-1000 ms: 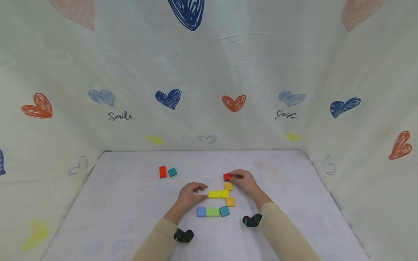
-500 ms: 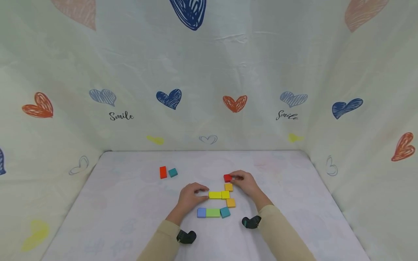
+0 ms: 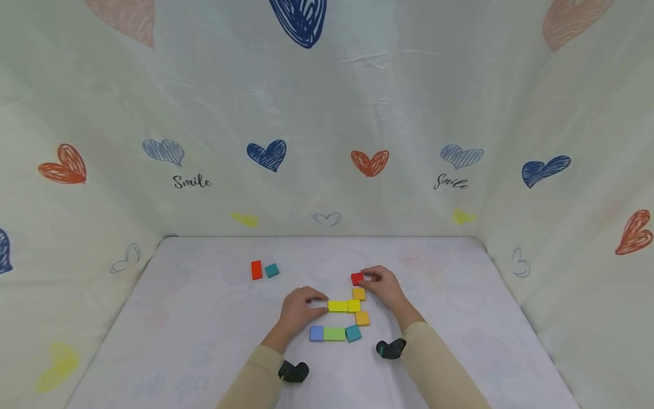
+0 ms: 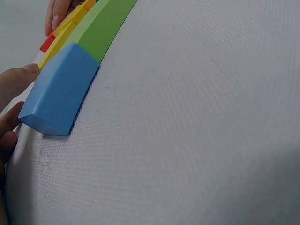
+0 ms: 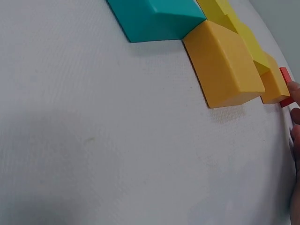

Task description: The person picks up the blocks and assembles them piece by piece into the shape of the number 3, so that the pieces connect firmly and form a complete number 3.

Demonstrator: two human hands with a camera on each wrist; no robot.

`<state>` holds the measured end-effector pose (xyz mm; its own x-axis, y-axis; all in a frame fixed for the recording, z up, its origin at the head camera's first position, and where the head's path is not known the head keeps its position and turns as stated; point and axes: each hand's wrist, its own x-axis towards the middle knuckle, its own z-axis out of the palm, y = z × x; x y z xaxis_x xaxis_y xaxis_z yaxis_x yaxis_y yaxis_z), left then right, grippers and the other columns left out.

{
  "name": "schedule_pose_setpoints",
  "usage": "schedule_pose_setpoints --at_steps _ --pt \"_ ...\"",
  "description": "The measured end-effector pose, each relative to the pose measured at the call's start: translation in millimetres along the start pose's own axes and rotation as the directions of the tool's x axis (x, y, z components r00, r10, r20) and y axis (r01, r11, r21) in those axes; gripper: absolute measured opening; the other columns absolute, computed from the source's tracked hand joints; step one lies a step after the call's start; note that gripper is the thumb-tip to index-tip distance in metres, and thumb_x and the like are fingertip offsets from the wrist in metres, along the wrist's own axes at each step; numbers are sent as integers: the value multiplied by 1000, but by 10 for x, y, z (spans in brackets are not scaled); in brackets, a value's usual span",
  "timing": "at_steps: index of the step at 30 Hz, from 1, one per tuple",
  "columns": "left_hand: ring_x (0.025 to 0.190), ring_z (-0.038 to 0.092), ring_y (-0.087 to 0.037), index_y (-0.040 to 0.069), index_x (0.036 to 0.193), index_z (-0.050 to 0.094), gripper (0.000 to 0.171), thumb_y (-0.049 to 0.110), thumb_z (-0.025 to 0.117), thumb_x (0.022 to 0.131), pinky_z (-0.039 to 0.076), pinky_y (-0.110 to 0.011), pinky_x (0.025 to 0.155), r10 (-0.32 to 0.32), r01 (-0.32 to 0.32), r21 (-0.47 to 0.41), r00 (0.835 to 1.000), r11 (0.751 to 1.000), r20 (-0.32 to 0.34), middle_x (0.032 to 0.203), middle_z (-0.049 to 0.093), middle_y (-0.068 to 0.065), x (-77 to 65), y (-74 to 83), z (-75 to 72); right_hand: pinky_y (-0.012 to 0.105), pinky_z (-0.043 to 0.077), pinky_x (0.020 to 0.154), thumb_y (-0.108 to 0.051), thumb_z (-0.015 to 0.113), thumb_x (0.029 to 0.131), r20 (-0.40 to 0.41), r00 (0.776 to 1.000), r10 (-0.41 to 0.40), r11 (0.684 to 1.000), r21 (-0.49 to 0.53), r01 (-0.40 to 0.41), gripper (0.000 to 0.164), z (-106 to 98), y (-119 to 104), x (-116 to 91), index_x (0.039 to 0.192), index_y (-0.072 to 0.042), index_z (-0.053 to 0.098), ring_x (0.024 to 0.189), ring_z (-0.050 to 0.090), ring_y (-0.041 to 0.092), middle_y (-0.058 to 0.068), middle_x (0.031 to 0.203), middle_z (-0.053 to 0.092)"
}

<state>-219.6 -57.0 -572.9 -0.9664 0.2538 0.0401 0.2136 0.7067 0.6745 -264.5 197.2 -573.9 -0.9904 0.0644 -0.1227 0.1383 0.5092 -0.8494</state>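
My right hand [image 3: 386,287] pinches a small red block [image 3: 356,279] between thumb and finger at the top of a column of blocks. Beneath it come an orange block [image 3: 359,294], a square yellow block [image 3: 354,306] and another orange block [image 3: 362,318]. My left hand [image 3: 298,309] lies at the free end of a long yellow block [image 3: 338,307], thumb and forefinger apart at its corners; whether both tips touch it is unclear. Closest to me is a row: a blue block [image 4: 63,89], a green block [image 3: 334,334] and a tilted teal block [image 5: 157,18].
Toward the back left of the white-covered table [image 3: 204,318], an upright-lying red rectangular block [image 3: 256,270] and a small teal block [image 3: 272,270] lie side by side. White curtains [image 3: 317,113] printed with hearts enclose the table. Black wrist cameras [image 3: 293,372] jut inward from both sleeves.
My left hand has moved slightly right, its fingertips closer to the long yellow block's end. The right hand stays at the red block. The head view has shifted slightly.
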Motion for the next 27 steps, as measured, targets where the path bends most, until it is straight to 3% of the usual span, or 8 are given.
schedule_pose_setpoints --at_steps 27 --pt "94 54 -14 27 99 76 18 28 80 81 45 -39 84 2 -1 35 1000 999 -10 97 63 12 -7 30 1 29 44 70 -14 77 84 27 999 -37 999 -38 38 27 -2 -12 -1 111 -14 74 82 49 21 1 98 58"
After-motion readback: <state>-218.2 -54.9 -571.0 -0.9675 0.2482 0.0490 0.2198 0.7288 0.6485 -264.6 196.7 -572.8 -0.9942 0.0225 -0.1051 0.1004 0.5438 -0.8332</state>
